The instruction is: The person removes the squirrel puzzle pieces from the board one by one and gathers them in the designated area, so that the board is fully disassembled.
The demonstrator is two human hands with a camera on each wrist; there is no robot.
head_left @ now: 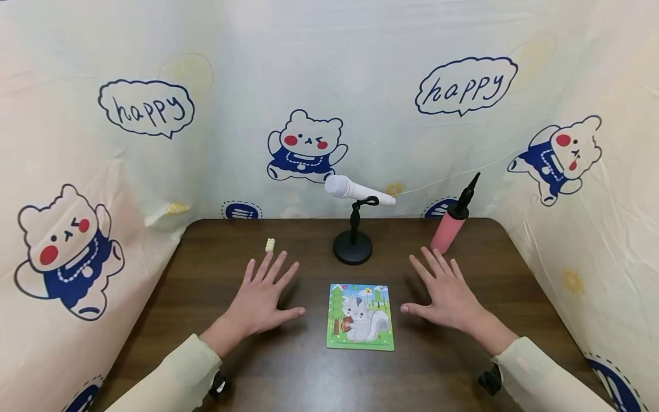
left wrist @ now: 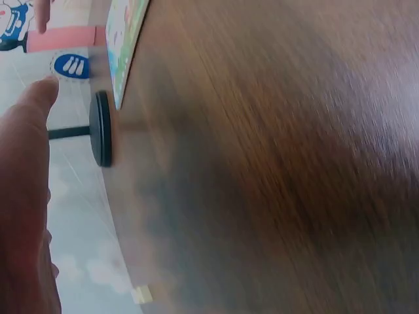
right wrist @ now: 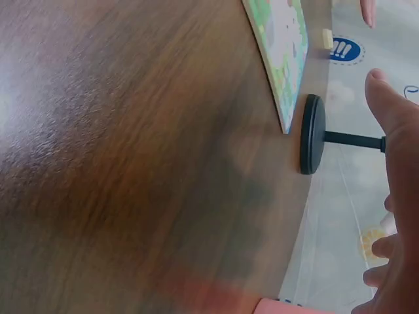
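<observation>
My left hand (head_left: 262,300) is held palm down over the table with its fingers spread, and nothing is in it. A small cream toy brick (head_left: 270,245) lies just beyond its fingertips. On the other side my right hand (head_left: 445,294) is spread the same way, also holding nothing. Past its fingers stands a pink hand pump (head_left: 449,228) with a black top and nozzle. Between the hands lies a flat square picture board (head_left: 360,317) showing squirrels. Behind that board, a white microphone (head_left: 360,190) rests in a black stand (head_left: 352,247) with a round base.
The dark wooden table (head_left: 329,377) has rounded far corners. A pale curtain (head_left: 381,46) printed with cartoon bears hangs close along its back and sides. The microphone stand's base (right wrist: 313,134) sits near the far edge.
</observation>
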